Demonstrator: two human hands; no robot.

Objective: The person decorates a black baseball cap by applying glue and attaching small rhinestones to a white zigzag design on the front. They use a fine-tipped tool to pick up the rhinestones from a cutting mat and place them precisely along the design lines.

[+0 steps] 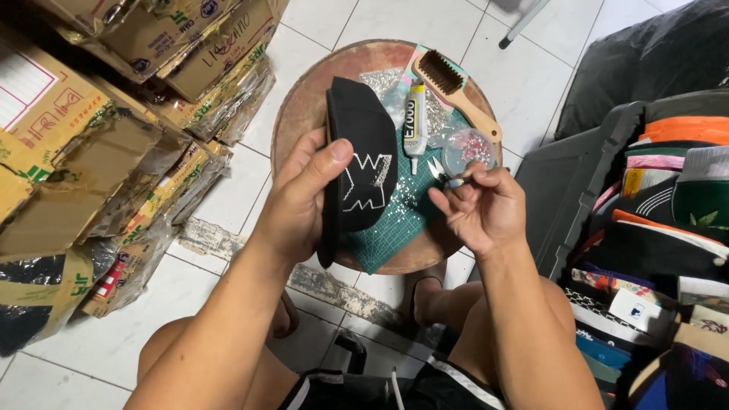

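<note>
White floor tiles and stacked, torn cardboard boxes (91,129) are framing a small round wooden tabletop (304,106) where a seated person is decorating a black cap (363,163). Seen from the head camera, the left hand (300,197) is gripping the cap by its edge, thumb pressed on the front panel beside a sparkling stone-set letter (366,182), holding it tilted above a green cutting mat (395,220). The right hand (478,209) is pinching a slim picker tool (448,181) between closed fingers (456,193), its tip pointing toward the cap, just beside a clear dish of tiny stones (467,148). A glue tube (414,118) and a wooden brush (456,91) are lying beyond. Placing stones cleanly is probably calling for a steady cap, thumb clear of the design, and a light touch of the tip.
</note>
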